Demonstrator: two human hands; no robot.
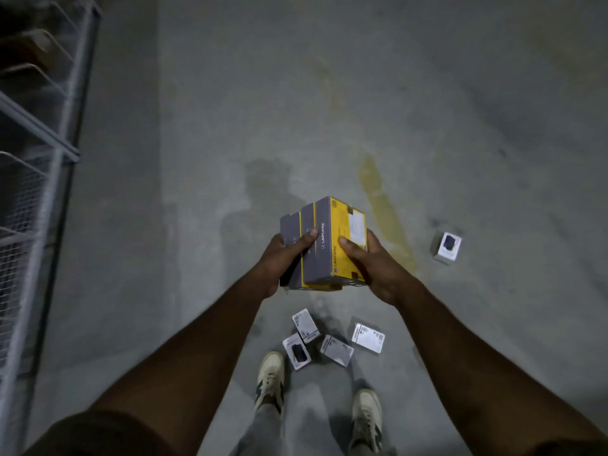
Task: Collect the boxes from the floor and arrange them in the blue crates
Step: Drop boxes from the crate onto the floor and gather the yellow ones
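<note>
Across the whole view runs a grey concrete floor point(230, 126), marked by a faded yellow stripe point(385, 205) that slants down toward the centre right. Along the left edge stands a grey metal rack point(42, 153) with wire-mesh panels and diagonal braces. At centre, held above the floor, is a stack of three yellow-and-grey boxes point(324, 245) set side by side on edge, their grey spines facing the camera; the word LAPCARE is printed on the spines, and a pale label sits on the yellow face at the right. The left hand point(283, 261) grips the left side of the stack, thumb laid across the grey spines, fingers curled round the far side. The right hand point(371, 264) grips the right side, thumb pressed on the yellow face, remaining fingers wrapped underneath and out of sight. Below the stack, two pale sneakers point(270, 380) stand on the floor. Just ahead of the sneakers lie four small white boxes point(335, 350) in a loose cluster, two of them touching. Well apart, at the right, a fifth small white box point(446, 247) with a dark picture on its top face sits alone beside the stripe.
</note>
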